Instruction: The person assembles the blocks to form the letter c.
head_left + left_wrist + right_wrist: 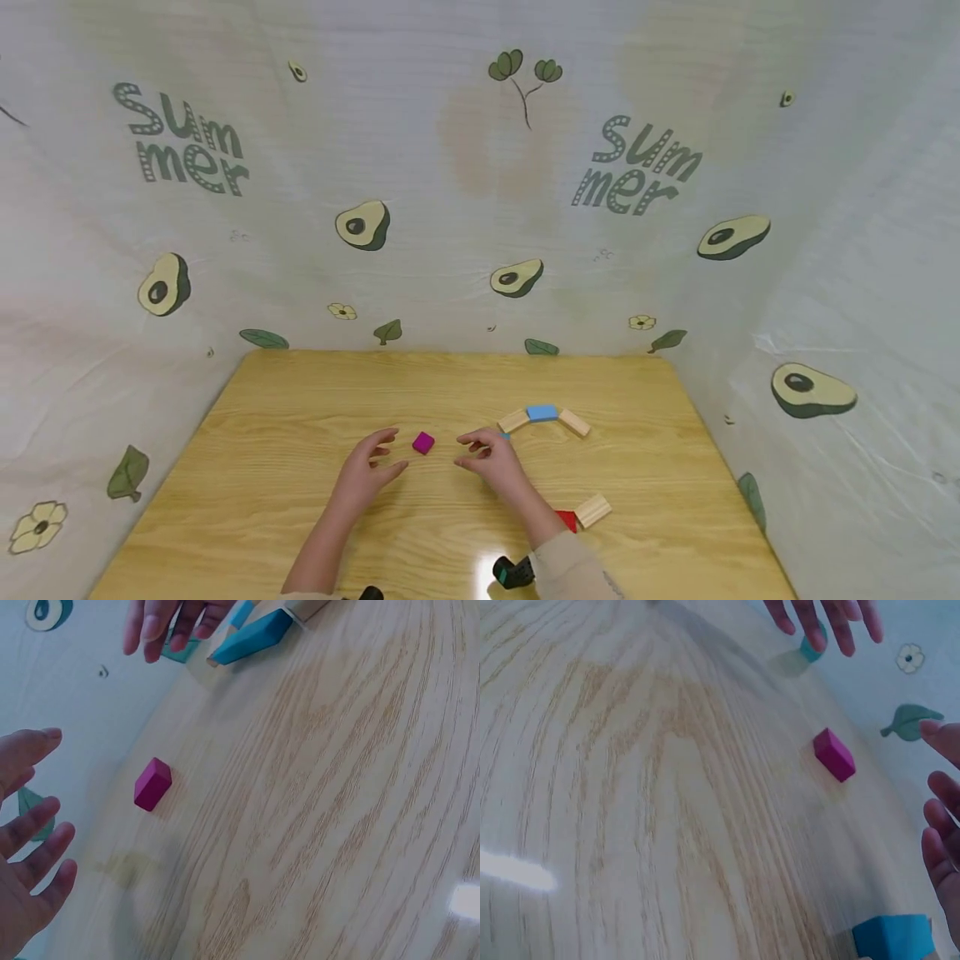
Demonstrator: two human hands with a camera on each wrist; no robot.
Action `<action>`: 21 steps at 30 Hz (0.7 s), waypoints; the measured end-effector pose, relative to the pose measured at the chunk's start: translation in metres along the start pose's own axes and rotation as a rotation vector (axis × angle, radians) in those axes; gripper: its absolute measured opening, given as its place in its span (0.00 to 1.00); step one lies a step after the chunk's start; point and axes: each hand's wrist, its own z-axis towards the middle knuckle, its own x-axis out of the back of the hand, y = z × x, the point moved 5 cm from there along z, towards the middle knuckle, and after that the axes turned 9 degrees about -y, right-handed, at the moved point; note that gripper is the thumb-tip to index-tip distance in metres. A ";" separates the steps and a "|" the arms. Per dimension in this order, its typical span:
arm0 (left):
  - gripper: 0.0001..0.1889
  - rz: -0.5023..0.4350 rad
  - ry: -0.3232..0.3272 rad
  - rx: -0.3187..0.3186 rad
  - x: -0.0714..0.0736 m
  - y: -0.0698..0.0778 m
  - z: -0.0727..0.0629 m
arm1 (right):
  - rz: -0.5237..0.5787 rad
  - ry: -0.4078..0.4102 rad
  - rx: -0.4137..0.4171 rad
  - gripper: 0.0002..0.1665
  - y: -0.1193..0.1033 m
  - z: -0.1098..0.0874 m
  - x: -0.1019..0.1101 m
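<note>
A small magenta block (423,442) lies on the wooden table between my two hands, touched by neither. To its left, my left hand (366,468) hovers with thumb and fingers spread apart and nothing in them. My right hand (491,460) is on the block's other side, its fingers loosely bent and also holding nothing. The same magenta block (153,784) shows in the left wrist view and, in the right wrist view, the magenta block (834,755) sits between both hands. Just behind my right hand a blue block (894,937) is partly hidden in the head view.
Behind my right hand, plain wooden blocks (575,422) and a blue block (542,413) form a curved row. By my right forearm lie a red block (566,520), partly covered, and a plain wooden block (593,511). A patterned cloth (450,167) surrounds the table.
</note>
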 end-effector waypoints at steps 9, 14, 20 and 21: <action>0.31 0.014 0.032 0.028 0.012 -0.010 -0.011 | -0.018 0.049 0.049 0.17 0.009 0.014 -0.030; 0.31 0.009 0.045 0.029 0.015 -0.013 -0.015 | -0.017 0.075 0.037 0.18 0.014 0.020 -0.042; 0.31 -0.007 0.047 0.068 0.016 -0.021 -0.016 | 0.001 0.101 0.057 0.18 0.017 0.028 -0.050; 0.31 -0.010 0.047 0.071 0.016 -0.022 -0.016 | -0.010 0.106 0.064 0.18 0.017 0.029 -0.051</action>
